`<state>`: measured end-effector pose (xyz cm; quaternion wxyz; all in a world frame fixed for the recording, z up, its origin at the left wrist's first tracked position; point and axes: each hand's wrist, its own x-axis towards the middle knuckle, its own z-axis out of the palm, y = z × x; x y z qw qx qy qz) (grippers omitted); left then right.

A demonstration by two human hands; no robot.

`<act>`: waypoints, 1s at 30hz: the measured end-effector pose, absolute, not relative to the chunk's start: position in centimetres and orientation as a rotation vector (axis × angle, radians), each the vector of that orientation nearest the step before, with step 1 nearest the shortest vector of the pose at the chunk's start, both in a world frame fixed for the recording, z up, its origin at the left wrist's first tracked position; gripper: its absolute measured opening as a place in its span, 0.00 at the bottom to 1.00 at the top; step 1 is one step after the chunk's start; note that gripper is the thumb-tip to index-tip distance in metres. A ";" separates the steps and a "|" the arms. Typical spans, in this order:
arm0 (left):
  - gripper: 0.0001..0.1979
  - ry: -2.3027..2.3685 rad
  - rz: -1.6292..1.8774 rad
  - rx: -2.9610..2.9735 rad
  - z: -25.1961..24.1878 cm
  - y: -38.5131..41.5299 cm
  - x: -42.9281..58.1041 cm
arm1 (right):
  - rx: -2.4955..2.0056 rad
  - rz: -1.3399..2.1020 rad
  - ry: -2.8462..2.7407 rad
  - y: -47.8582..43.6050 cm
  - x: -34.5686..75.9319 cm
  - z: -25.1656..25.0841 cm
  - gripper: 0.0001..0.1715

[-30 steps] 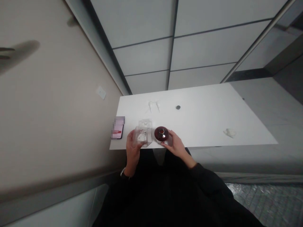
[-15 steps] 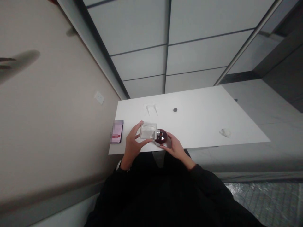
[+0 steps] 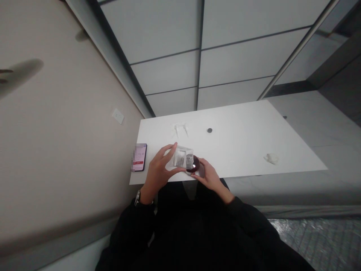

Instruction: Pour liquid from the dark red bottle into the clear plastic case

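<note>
Close to the table's front edge, my left hand [image 3: 162, 167] grips a clear, square-sided bottle [image 3: 180, 157] between thumb and fingers. The bottle is tilted over, with its neck end toward the right, above a dark red-brown round bottle [image 3: 194, 164]. Around the right side of that round bottle, the thumb and fingers of my right hand [image 3: 209, 175] are closed. The clear bottle covers part of the round bottle's top, so I cannot tell whether their mouths touch.
Two white pump heads [image 3: 181, 130] lie on the white table [image 3: 239, 135] beyond my hands. A small dark round cap [image 3: 209, 130] is to their right. A phone [image 3: 139, 157] lies at the left edge, crumpled clear plastic [image 3: 271, 159] at the right.
My left hand has tipped the clear bottle further and moved it slightly right, so it now covers more of the round bottle. My right hand has stayed in place.
</note>
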<state>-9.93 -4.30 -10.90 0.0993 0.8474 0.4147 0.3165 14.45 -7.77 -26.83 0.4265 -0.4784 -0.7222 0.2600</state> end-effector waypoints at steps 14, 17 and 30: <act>0.43 1.213 0.773 2.757 -8.4 -4.0 -8.8 | -1.203 0.608 -1.817 -7.8 14.5 -27.7 0.46; 0.43 1.218 0.700 2.791 -7.8 -4.0 -8.5 | -1.205 0.607 -1.814 -7.8 14.4 -27.7 0.46; 0.41 1.218 0.564 2.892 -6.1 -4.1 -7.5 | -1.196 0.610 -1.822 -7.8 14.4 -27.3 0.45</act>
